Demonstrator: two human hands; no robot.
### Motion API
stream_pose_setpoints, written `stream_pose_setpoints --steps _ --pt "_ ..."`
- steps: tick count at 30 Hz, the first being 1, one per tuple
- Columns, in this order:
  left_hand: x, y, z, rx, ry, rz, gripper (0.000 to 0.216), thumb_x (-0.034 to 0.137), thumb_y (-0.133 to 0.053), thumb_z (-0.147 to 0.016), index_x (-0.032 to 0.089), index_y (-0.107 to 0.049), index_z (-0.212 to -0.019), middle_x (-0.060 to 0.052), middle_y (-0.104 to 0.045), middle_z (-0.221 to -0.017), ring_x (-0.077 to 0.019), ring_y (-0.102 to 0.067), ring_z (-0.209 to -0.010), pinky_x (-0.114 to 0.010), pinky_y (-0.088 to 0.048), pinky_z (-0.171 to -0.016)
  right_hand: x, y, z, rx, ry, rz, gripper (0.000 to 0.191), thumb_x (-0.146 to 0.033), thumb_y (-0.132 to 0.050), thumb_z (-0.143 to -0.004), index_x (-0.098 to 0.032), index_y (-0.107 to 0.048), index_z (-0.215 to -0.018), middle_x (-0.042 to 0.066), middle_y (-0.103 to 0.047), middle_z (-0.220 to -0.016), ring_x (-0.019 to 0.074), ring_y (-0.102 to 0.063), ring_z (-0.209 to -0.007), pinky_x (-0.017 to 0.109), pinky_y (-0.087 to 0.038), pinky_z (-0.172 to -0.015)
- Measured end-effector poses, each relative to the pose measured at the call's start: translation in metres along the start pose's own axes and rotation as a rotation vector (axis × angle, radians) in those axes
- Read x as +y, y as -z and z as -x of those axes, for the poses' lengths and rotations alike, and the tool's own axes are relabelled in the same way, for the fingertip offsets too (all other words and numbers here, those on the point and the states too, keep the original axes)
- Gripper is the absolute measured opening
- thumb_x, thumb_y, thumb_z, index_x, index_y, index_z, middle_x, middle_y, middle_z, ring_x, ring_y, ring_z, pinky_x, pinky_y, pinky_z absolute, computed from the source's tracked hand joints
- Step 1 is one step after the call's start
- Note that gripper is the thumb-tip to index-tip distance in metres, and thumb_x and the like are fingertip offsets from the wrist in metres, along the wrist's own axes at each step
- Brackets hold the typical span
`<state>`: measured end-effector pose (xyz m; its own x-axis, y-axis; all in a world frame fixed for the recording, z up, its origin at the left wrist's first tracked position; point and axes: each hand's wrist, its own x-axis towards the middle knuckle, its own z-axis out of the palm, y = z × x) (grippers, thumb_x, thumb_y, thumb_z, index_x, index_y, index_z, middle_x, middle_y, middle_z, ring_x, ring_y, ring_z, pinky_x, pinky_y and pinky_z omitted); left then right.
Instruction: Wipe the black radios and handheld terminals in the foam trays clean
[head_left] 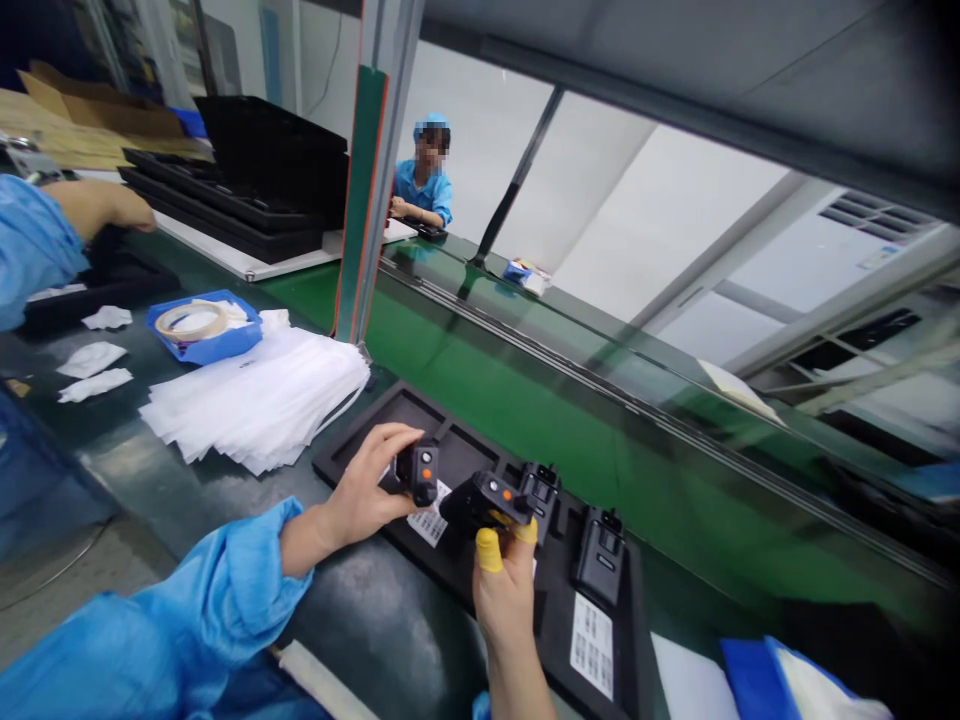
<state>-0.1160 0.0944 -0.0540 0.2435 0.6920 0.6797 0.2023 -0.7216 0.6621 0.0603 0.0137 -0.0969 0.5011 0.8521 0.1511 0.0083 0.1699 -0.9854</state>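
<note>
My left hand [367,490] is closed around a small black radio-like device [420,472] with an orange button, held just above a black compartment tray [352,450]. My right hand [504,580], with yellow finger cots on thumb and finger, grips a second black device [480,500] with an orange button. Two more black devices [600,552] stand upright in the tray's slots to the right. White barcode labels [592,642] lie in the tray compartments.
A stack of white bags [262,400] lies left of the tray, with a blue bin holding tape [201,325] behind it. Stacked black trays [240,190] sit far left near a co-worker's arm [52,225]. A green conveyor [600,420] runs past; another person [424,180] works beyond.
</note>
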Motion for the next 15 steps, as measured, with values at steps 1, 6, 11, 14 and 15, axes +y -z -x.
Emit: stream_pose_setpoints --steps 1,6,11,14,15 --pt "0.002 0.002 -0.005 0.010 0.055 -0.032 0.062 0.038 -0.076 -0.070 0.022 -0.050 -0.123 -0.009 -0.054 -0.116 -0.0262 -0.054 -0.109 -0.042 -0.044 -0.096 -0.004 0.000 -0.003 0.010 -0.035 0.003 0.068 -0.055 -0.059 -0.074 -0.024 -0.037 -0.131 0.006 -0.059 -0.117 0.0197 -0.054 -0.109 0.037 -0.038 -0.099" --pt "0.002 0.011 -0.055 -0.319 0.354 -0.528 0.073 0.056 -0.063 -0.075 0.016 -0.041 -0.132 -0.011 -0.057 -0.120 -0.0269 -0.056 -0.109 -0.036 -0.046 -0.092 -0.015 -0.001 -0.040 0.054 -0.139 0.097 0.059 -0.057 -0.048 -0.081 -0.023 -0.041 -0.130 0.005 -0.063 -0.111 0.0178 -0.058 -0.102 0.035 -0.045 -0.092" --pt "-0.021 -0.010 -0.099 -0.464 0.427 -0.746 0.071 0.049 -0.067 -0.074 0.010 -0.045 -0.129 -0.018 -0.060 -0.108 -0.0335 -0.062 -0.094 -0.044 -0.049 -0.080 0.002 -0.025 -0.082 0.028 -0.106 0.184 0.045 -0.052 -0.050 -0.083 -0.020 -0.054 -0.115 0.002 -0.068 -0.089 0.0170 -0.063 -0.084 0.034 -0.051 -0.078" --pt "-0.037 -0.029 -0.105 -0.469 0.464 -0.839 0.057 0.046 -0.060 -0.084 0.013 -0.045 -0.128 -0.015 -0.057 -0.114 -0.0268 -0.060 -0.096 -0.044 -0.049 -0.082 0.013 -0.041 -0.095 0.020 -0.081 0.275 0.038 -0.048 -0.050 -0.087 -0.017 -0.057 -0.109 0.003 -0.065 -0.092 0.0157 -0.062 -0.081 0.035 -0.052 -0.075" --pt "-0.041 -0.033 -0.104 -0.468 0.471 -0.863 0.052 0.045 -0.057 -0.087 0.015 -0.045 -0.128 -0.013 -0.056 -0.117 -0.0247 -0.059 -0.097 -0.044 -0.049 -0.083 0.015 -0.044 -0.098 0.018 -0.073 0.310 0.036 -0.045 -0.051 -0.088 -0.016 -0.056 -0.109 0.004 -0.064 -0.096 0.0154 -0.062 -0.083 0.036 -0.052 -0.075"
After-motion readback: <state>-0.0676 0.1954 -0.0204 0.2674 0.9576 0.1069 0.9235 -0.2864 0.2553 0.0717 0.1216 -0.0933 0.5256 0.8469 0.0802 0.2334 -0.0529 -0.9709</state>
